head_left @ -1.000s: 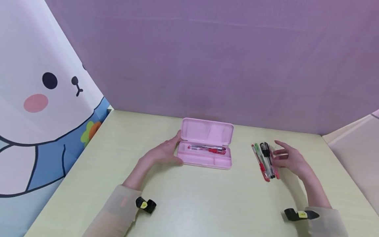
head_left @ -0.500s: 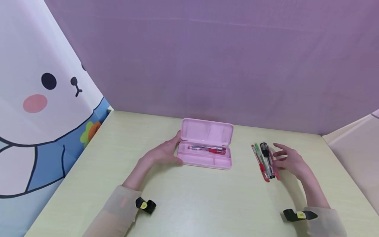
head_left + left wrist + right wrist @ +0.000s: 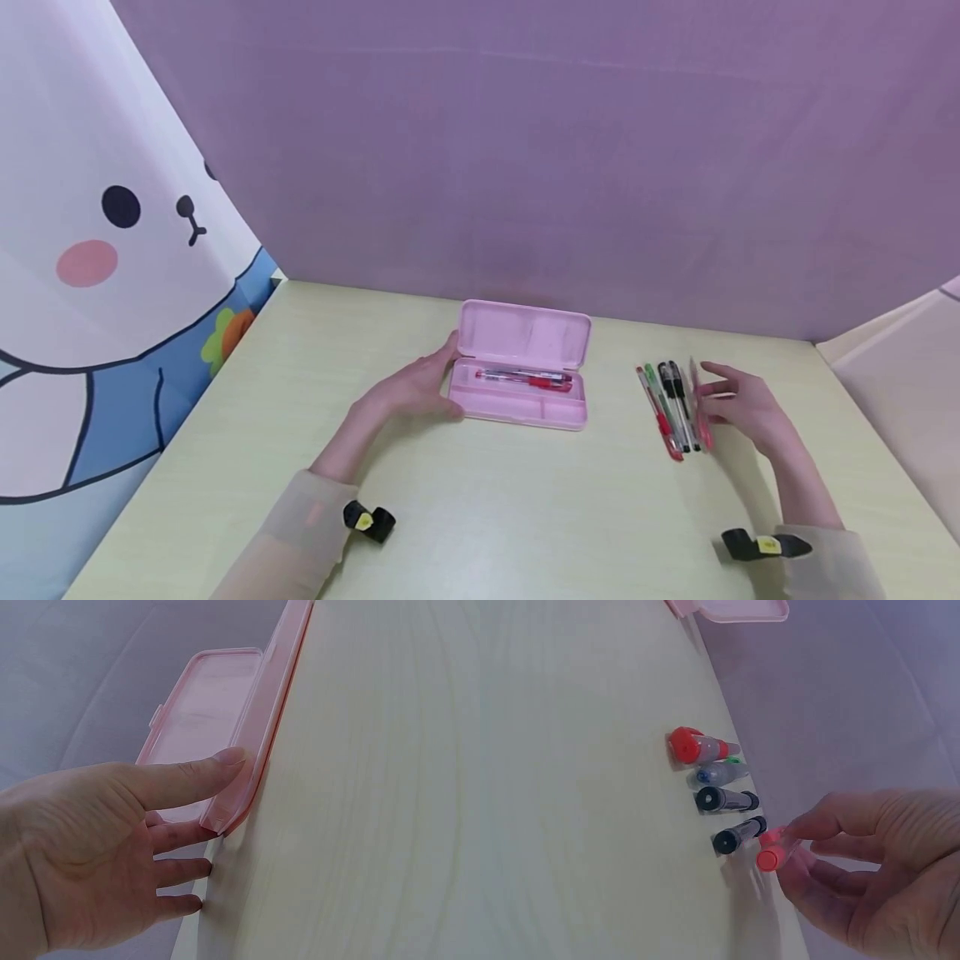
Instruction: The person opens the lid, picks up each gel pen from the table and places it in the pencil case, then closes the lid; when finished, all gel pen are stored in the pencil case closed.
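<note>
Fingers (image 3: pixel 832 817) of the right hand (image 3: pixel 746 408) pinch a pink pen (image 3: pixel 769 858) at the right end of a row. Half a second ago it lay against its neighbours; now a narrow gap has opened, so it is held apart from the others and looks raised off the tabletop (image 3: pixel 525 508). Just beside it lie two black-capped pens (image 3: pixel 667 382), then a green-capped pen (image 3: pixel 652 380) and a red pen (image 3: pixel 664 423); this row lies between the held pen and the open pink case (image 3: pixel 487 407). There the left hand (image 3: pixel 412 387) has stayed put, fingers relaxed and spread, thumb touching the near wall. More pens (image 3: pixel 550 383) lie in the case's rear compartment; its lid (image 3: pixel 517 333) leans back, near the purple cloth (image 3: pixel 517 167) behind.
</note>
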Available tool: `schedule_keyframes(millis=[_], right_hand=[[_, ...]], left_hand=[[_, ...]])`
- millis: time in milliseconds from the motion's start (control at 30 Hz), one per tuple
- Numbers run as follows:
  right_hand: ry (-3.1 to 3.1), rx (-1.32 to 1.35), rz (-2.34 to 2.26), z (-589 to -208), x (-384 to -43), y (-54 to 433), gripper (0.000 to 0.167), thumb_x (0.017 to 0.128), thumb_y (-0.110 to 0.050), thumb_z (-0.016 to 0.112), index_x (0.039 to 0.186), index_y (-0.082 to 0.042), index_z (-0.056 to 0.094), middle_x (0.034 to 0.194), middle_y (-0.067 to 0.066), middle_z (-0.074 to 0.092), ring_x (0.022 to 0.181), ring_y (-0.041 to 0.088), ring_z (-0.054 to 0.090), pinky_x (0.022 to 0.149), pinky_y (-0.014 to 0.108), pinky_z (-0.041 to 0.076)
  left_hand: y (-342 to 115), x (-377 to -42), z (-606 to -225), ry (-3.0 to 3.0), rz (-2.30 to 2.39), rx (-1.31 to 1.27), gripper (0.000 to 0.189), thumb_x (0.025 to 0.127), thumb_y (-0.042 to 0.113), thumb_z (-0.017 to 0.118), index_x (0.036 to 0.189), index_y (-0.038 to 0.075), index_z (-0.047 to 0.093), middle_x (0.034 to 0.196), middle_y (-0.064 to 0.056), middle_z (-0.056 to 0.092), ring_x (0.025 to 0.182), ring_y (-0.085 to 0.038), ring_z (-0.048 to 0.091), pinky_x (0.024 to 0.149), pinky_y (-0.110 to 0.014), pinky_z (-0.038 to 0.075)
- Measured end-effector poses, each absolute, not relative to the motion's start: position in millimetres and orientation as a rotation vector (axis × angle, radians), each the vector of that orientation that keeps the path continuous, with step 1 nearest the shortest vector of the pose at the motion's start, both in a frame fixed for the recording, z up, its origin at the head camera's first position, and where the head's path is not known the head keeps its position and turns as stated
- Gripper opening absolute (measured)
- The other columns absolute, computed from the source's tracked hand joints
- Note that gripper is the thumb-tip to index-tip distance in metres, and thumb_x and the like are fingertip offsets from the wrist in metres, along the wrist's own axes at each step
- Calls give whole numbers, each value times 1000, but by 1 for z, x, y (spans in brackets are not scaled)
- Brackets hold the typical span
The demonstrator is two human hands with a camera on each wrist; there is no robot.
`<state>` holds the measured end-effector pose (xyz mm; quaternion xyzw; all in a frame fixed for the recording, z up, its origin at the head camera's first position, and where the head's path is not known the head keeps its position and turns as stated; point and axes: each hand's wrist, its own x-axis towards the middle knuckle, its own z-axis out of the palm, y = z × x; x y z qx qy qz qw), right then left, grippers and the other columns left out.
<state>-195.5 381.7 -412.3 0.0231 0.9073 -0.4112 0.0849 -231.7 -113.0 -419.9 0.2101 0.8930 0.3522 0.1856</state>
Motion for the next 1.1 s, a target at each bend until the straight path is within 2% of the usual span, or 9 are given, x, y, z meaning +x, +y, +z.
schedule_keyframes(millis=[100,167,267,367,567,767,933,1000,1100], right_hand=[[2749,19,-1281,-412,-196,382,77,91,4,65,157,10,28,120,30,66,86,-11,62,74,23,64],[2786,-31,-1315,-410,-197,380,74,92,3,66,157,9,31,112,11,71,87,-10,64,73,23,63],[2848,-116,-1355,-406,-198,375,71,93,2,67,156,6,34,100,-17,67,86,-5,67,70,22,63],[2898,-176,-1392,-400,-199,366,69,93,1,66,156,4,37,95,-27,64,85,0,68,68,22,63],[2905,-206,-1542,-387,-207,340,69,92,5,65,156,2,40,95,-19,67,83,-1,69,68,24,63],[2890,-305,-1689,-376,-219,300,66,93,3,67,155,-4,45,98,-9,68,86,1,70,70,20,63],[2862,-389,-1735,-370,-228,266,66,93,3,69,154,-8,47,97,-9,66,88,3,69,71,21,63],[2843,-412,-1742,-370,-231,253,66,92,3,69,154,-9,48,99,-4,66,89,6,70,71,23,64],[2807,-446,-1751,-371,-236,236,66,92,4,69,154,-11,48,103,11,68,90,7,70,71,25,64]], left_hand=[[-113,-231,-419,2517,989,581,122,85,20,83,166,15,-8,173,-8,23,157,-35,28,127,-59,27],[-113,-231,-419,2515,991,581,122,85,20,83,166,15,-8,173,-8,24,157,-35,28,127,-58,27],[-114,-231,-419,2515,996,587,122,85,20,83,166,15,-8,172,-8,25,157,-34,28,127,-59,27],[-116,-231,-419,2515,1001,585,122,85,20,83,166,15,-8,172,-8,25,157,-34,29,127,-59,27],[-119,-232,-419,2518,1005,585,123,84,19,83,166,15,-8,172,-9,26,157,-35,29,127,-59,27],[-120,-232,-419,2524,1000,585,123,84,19,83,166,13,-8,172,-10,25,158,-34,27,128,-57,26],[-119,-233,-419,2515,1019,601,123,84,19,84,166,13,-8,172,-11,26,157,-34,28,127,-58,26],[-119,-233,-419,2513,1021,603,123,84,19,84,166,13,-8,172,-11,25,157,-35,28,128,-58,26],[-119,-233,-419,2509,1026,610,123,83,18,84,166,13,-7,172,-11,25,158,-35,27,128,-58,25]])
